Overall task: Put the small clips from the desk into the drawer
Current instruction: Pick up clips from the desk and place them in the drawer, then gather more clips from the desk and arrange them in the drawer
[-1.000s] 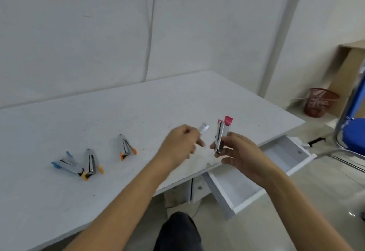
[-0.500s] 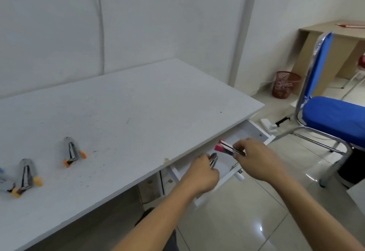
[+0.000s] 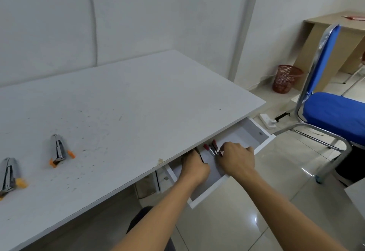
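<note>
Inside the open drawer [image 3: 254, 138], the right hand [image 3: 236, 159] is pinching a red-tipped clip [image 3: 213, 149]; the left hand [image 3: 194, 165] is curling shut under the desk [image 3: 128, 102] edge, contents hidden. Letting go early risks a clip bouncing out. Two orange-tipped clips [image 3: 59, 152] are waiting on the desk.
</note>
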{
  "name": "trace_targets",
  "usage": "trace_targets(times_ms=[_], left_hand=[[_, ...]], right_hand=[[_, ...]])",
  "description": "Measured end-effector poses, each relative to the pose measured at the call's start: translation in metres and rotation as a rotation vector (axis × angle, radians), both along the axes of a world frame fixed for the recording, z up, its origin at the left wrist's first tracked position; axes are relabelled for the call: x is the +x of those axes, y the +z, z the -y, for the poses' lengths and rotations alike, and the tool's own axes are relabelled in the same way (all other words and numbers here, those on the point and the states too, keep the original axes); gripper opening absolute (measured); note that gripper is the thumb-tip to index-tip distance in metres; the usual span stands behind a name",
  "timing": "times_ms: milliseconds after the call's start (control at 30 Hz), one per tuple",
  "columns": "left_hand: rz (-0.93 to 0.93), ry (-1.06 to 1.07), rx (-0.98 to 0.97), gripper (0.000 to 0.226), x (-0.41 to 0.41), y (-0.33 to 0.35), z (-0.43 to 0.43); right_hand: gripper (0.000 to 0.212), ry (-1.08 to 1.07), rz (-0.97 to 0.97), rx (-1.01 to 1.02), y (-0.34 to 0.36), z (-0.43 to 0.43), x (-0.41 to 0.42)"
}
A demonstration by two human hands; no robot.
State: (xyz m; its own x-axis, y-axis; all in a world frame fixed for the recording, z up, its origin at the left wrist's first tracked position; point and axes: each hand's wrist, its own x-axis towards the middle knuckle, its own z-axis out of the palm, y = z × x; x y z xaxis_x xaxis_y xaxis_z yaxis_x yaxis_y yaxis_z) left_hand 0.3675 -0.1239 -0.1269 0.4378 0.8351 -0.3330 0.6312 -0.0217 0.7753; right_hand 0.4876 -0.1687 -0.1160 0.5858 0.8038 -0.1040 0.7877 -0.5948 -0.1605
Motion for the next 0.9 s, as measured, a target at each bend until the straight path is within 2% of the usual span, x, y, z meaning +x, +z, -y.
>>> trace_targets(times_ms=[67, 167, 233, 300, 400, 467, 600, 767, 900], left_hand=[[0.008, -0.023, 0.01, 0.029, -0.006, 0.002, 0.001], [-0.009, -0.088, 0.08, 0.041, -0.017, 0.008, 0.005], [-0.019, -0.15, 0.155, 0.045, -0.027, 0.015, 0.011], [0.0, -0.237, 0.18, 0.038, -0.041, 0.024, 0.021], [0.04, -0.36, 0.223, 0.044, -0.066, 0.034, 0.037], [0.089, -0.371, 0.286, 0.038, -0.085, 0.041, 0.046], [0.198, -0.265, 0.348, 0.027, -0.126, 0.063, 0.05], [0.243, -0.015, 0.49, 0.025, -0.203, 0.091, 0.024], [0.173, 0.169, 0.548, 0.02, -0.271, 0.102, -0.005]], right_hand=[[0.03, -0.02, -0.066, 0.044, 0.004, 0.004, 0.002], [0.038, -0.021, -0.2, 0.173, 0.018, 0.013, 0.003], [0.035, -0.038, -0.34, 0.289, 0.031, 0.019, -0.004], [0.029, -0.049, -0.442, 0.396, 0.044, 0.021, -0.01], [0.025, 0.011, -0.518, 0.482, 0.061, 0.02, -0.027], [0.024, 0.072, -0.536, 0.502, 0.071, 0.017, -0.045], [0.023, 0.159, -0.588, 0.513, 0.081, 0.003, -0.082], [0.022, 0.293, -0.646, 0.495, 0.09, -0.029, -0.147], [0.018, 0.392, -0.654, 0.429, 0.09, -0.056, -0.196]])
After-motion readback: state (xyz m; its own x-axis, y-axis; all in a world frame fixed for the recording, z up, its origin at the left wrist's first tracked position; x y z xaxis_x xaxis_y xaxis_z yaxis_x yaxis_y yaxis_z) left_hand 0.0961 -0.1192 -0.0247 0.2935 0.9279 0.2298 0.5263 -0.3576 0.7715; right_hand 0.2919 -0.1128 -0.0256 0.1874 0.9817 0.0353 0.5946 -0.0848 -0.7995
